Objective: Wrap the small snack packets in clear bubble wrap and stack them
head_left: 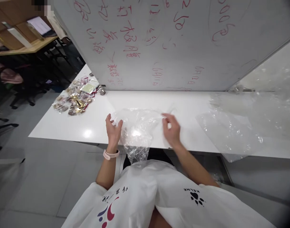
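Note:
A clear, crinkled plastic bag (141,125) lies spread on the white table in front of me, its near end hanging over the front edge toward my lap. At its left side is my left hand (113,131), palm up with the fingers apart and nothing held; a pink band circles that wrist. My right hand (172,129) is on the other side, slightly blurred. Its thumb and index finger curl into a pinch at the bag's right edge.
Small packaged items (78,96) are heaped at the table's left end. More clear plastic bags (232,133) cover the right side, one overhanging the front edge. A whiteboard (154,47) with red writing stands behind. A person (56,25) is beyond the table, near a wooden desk (37,46).

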Demonstrator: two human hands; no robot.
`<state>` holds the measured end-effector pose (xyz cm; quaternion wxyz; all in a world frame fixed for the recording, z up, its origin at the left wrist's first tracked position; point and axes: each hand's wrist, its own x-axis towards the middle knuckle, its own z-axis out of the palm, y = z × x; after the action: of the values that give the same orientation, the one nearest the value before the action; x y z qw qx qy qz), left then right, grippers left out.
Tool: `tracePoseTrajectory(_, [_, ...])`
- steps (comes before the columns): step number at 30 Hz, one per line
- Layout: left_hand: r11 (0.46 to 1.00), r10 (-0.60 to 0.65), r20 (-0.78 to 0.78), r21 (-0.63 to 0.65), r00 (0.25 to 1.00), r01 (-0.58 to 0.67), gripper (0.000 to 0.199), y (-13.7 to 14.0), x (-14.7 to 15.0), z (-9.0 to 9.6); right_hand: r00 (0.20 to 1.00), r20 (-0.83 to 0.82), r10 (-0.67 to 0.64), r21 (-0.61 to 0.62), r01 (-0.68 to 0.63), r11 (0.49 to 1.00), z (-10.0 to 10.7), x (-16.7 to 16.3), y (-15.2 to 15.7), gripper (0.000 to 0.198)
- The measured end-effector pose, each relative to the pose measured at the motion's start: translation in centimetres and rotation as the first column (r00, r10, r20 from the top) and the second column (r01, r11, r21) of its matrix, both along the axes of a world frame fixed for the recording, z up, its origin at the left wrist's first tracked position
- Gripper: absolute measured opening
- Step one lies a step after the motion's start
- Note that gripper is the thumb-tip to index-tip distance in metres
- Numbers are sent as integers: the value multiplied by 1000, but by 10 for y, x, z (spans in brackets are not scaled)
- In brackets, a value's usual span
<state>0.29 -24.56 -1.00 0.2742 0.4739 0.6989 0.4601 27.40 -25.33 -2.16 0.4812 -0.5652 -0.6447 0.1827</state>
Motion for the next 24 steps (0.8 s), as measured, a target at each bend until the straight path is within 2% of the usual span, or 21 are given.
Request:
tracePoseTrajectory(1, [999, -2, 63, -54, 998, 5, 82, 6, -8, -3, 995, 1, -97, -57, 97, 994, -1, 13, 14, 47])
tracePoseTrajectory(2, [994, -28, 139, -100, 990, 42, 85, 11, -15, -7, 990, 19, -137, -127, 138, 982, -3, 26, 28, 58])
tracePoseTrajectory(3, [987, -70, 220, -124, 973, 99, 84, 17, -19, -10, 993, 26, -117, -208, 120, 971, -6, 37, 43, 65])
tracePoseTrajectory(5, [977, -151, 356, -91, 922, 195, 76, 30, -22, -14, 1000, 6, 22, -351, -19, 936, -12, 52, 67, 62])
tracePoseTrajectory(7, [984, -162, 406, -3, 900, 179, 65, 41, -24, -13, 995, -60, 75, -380, -92, 920, -16, 60, 79, 43])
tracePoseTrajectory(9, [993, -106, 392, 82, 914, 80, 58, 52, -31, -8, 989, -143, -30, -297, -14, 955, -16, 69, 77, 32])
tracePoseTrajectory(11, [991, -53, 351, 137, 935, 5, 51, 61, -40, -2, 961, -222, -165, -191, 123, 974, -15, 84, 65, 27])
tracePoseTrajectory(14, [987, -83, 247, 154, 965, 45, 38, 78, -47, 3, 945, -210, -252, -140, 226, 964, -16, 117, 35, 26])
tracePoseTrajectory(17, [974, -196, 98, 134, 976, 182, 30, 97, -36, 4, 939, 66, -337, -106, 343, 933, -12, 144, 4, 24])
tracePoseTrajectory(19, [957, -248, -62, 139, 967, 255, 32, 106, -20, 8, 827, 304, -473, 26, 490, 871, 0, 150, -12, 33])
tracePoseTrajectory(21, [933, -264, -244, 181, 933, 312, 35, 104, -1, 16, 715, 418, -560, 158, 550, 820, 17, 141, -19, 43])
tracePoseTrajectory(22, [914, -283, -310, 200, 908, 353, 33, 99, 9, 20, 716, 428, -551, 179, 530, 829, 26, 130, -19, 45])
tracePoseTrajectory(24, [852, -398, -383, 182, 833, 491, 28, 82, 28, 25, 824, 419, -381, 119, 366, 923, 36, 99, -13, 43])
